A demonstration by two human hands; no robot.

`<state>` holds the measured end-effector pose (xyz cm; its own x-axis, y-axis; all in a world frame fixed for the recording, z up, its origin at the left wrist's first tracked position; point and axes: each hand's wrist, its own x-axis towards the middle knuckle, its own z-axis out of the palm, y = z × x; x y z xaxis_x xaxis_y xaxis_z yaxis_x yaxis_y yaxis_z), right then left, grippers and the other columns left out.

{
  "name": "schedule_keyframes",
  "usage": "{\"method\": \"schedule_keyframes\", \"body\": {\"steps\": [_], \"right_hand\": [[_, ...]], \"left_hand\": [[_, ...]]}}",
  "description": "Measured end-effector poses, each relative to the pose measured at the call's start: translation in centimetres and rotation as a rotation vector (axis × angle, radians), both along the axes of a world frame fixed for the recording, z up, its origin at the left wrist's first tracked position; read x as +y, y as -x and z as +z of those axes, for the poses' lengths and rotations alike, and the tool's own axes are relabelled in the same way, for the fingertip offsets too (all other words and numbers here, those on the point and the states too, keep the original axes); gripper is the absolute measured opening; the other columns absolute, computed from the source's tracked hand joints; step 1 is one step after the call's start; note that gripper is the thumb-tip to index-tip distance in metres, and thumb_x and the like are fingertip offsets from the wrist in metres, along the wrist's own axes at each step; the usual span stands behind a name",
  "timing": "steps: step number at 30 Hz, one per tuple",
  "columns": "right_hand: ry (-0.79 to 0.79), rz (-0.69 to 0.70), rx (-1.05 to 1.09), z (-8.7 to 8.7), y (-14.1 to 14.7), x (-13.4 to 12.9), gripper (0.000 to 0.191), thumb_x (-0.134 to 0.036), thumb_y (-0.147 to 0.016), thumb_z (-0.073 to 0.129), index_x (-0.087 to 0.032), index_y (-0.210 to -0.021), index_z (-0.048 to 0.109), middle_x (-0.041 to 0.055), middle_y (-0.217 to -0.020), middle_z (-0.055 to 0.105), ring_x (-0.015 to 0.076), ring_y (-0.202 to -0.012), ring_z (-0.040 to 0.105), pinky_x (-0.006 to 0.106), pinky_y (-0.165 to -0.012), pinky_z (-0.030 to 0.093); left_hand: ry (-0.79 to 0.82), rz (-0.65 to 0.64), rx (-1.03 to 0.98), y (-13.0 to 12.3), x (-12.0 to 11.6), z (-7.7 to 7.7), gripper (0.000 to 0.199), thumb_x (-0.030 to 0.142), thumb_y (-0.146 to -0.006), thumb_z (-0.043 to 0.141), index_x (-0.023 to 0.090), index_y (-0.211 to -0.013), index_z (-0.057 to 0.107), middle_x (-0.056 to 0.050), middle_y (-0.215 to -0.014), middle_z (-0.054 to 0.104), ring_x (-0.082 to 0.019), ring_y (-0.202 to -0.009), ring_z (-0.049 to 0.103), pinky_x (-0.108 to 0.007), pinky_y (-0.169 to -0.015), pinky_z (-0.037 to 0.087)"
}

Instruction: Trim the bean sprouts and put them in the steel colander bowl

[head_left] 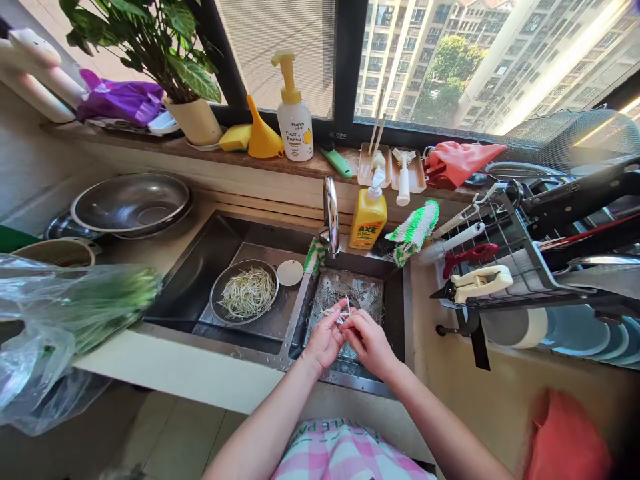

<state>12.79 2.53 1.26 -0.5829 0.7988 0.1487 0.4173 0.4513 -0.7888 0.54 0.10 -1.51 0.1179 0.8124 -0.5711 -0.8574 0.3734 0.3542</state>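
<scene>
Over the right basin [395, 293] of a steel double sink, my two hands are close together. A few white bean sprouts [345, 313] lie across the curled fingers of my left hand [325, 337]. My right hand [367, 338] pinches at the same sprouts, thumb and forefinger together. Below them, thin root scraps and loose bits lie wet in the basin. A round metal bowl [214, 303] heaped with bean sprouts [250, 293] sits in the left basin, with a small white disc [290, 273] beside it.
The faucet [331, 213] rises behind the right basin, near a yellow soap bottle [369, 219]. Bagged greens [115, 300] lie at the left. A large metal bowl [131, 203] stands behind them. At the right is a rack [530, 253] with knives, scissors and dishes.
</scene>
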Motion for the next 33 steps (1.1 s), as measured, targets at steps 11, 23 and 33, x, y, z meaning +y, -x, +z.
{"method": "schedule_keyframes", "body": {"steps": [11,23,33], "right_hand": [[-0.235,0.27,-0.307,1.6,0.5,5.0,0.019,-0.014,-0.077,0.049,-0.023,-0.088,0.062,0.0008,-0.072,0.056,0.0137,-0.065,0.05,0.021,-0.056,0.036],[0.092,-0.147,0.062,-2.1,2.2,5.4,0.017,-0.022,-0.079,0.044,-0.017,-0.084,0.059,0.0029,-0.075,0.06,0.0116,-0.063,0.051,0.021,-0.058,0.039],[0.394,-0.367,-0.471,-16.3,-1.4,2.7,0.019,-0.023,-0.069,0.048,-0.015,-0.07,0.065,0.004,-0.065,0.065,0.0175,-0.062,0.059,0.025,-0.057,0.041]], "left_hand": [[0.028,-0.378,0.221,-0.4,-1.0,0.7,0.017,0.031,-0.071,0.06,0.015,-0.077,0.059,-0.004,-0.071,0.063,-0.014,-0.063,0.059,-0.031,-0.068,0.045],[0.016,-0.43,0.15,1.7,-1.7,0.6,0.029,0.031,-0.074,0.057,0.014,-0.097,0.056,-0.005,-0.073,0.062,-0.013,-0.063,0.059,-0.028,-0.064,0.045],[0.256,-0.165,0.855,20.9,-1.8,-1.6,0.028,0.025,-0.079,0.05,0.014,-0.104,0.054,-0.007,-0.078,0.064,-0.013,-0.068,0.062,-0.029,-0.067,0.049]]}}
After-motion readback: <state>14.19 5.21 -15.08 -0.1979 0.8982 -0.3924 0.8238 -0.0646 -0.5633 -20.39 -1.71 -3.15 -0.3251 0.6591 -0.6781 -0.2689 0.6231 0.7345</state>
